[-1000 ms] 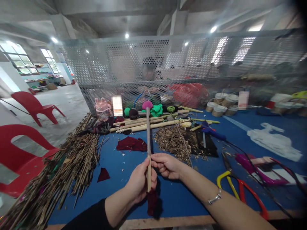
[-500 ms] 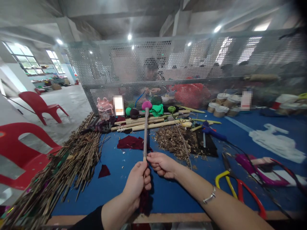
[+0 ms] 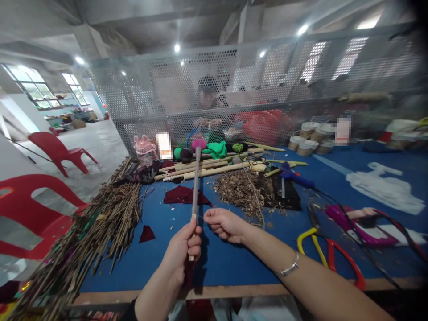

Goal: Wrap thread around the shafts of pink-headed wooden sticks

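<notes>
From the left hand [image 3: 185, 246], the pink-ended stick [image 3: 195, 185] points lengthwise forward.

grey stick [image 3: 195, 187], pink tip [image 3: 199, 144] fwd, in l. hand [image 3: 185, 243], thin thread [image 3: 200, 216] to r. hand [image 3: 224, 225]

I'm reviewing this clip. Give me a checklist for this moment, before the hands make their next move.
1. Left hand gripping the stick: ok, fingers closed around its near end.
2. Magenta ball at the stick's far end: ok; how it is fixed, cannot tell.
3. Right hand off the stick: ok, pinched and apart from it.
4. Thread between right hand and stick: cannot tell, only a faint line shows.
5. Red-and-yellow-handled tool well away from the right forearm: not ok, its handles lie close beside it.
6. Table free of loose bits: not ok, brown chips are heaped there.
</notes>
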A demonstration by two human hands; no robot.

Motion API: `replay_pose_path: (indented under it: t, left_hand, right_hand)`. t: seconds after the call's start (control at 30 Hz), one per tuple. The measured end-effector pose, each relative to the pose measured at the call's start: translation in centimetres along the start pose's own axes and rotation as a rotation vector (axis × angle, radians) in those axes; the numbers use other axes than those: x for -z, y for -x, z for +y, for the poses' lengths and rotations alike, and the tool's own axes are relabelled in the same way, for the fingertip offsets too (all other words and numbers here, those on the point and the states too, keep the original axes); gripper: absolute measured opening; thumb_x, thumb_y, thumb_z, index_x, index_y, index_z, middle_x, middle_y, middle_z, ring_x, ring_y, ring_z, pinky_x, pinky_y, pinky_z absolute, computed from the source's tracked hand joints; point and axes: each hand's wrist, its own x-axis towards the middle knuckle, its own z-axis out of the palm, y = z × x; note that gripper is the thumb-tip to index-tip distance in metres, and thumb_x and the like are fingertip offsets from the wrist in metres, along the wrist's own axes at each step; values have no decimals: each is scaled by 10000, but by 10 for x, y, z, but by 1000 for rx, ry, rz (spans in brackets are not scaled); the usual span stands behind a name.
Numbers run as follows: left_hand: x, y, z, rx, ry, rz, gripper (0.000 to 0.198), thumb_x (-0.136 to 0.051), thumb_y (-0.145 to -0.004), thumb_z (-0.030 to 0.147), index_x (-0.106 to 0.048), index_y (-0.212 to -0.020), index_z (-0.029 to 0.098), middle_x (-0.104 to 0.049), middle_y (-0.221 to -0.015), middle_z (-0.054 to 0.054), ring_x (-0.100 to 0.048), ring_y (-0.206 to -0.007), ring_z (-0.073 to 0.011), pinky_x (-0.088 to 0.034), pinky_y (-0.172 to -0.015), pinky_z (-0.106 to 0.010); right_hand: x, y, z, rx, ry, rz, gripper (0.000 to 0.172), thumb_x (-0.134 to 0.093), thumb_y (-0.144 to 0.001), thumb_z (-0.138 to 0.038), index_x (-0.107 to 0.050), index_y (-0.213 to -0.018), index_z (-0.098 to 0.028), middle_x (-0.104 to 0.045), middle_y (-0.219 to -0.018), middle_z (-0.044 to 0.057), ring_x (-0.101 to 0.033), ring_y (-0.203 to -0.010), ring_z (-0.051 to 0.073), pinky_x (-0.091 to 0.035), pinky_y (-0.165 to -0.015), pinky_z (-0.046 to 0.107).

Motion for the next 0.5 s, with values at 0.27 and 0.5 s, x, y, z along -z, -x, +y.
replay_pose_path:
  t: [0.27,0.5]
  left_hand:
    - [8,6,-6,58,-88,31,184,-489,-822,315,-516,-891,147,-455,-606,43,-384,-368,-13,-337,-323,-118]
    - [15,2,-16,-165,-222,48,205,-588,-756,309,-457,-739,152,-404,-573,69,-214,-331,21,-124,-288,-89]
  right_hand:
    - [-5,-1,4,57,76,17,174,-584,-695,-306,-455,-722,-192,-240,-368,-130,-95,-316,30,-48,-288,153]
    - [-9,0,6,62,122,45,175,-575,-703,-296,-433,-701,-194,-253,-374,-127,-110,-315,33,-55,-278,152]
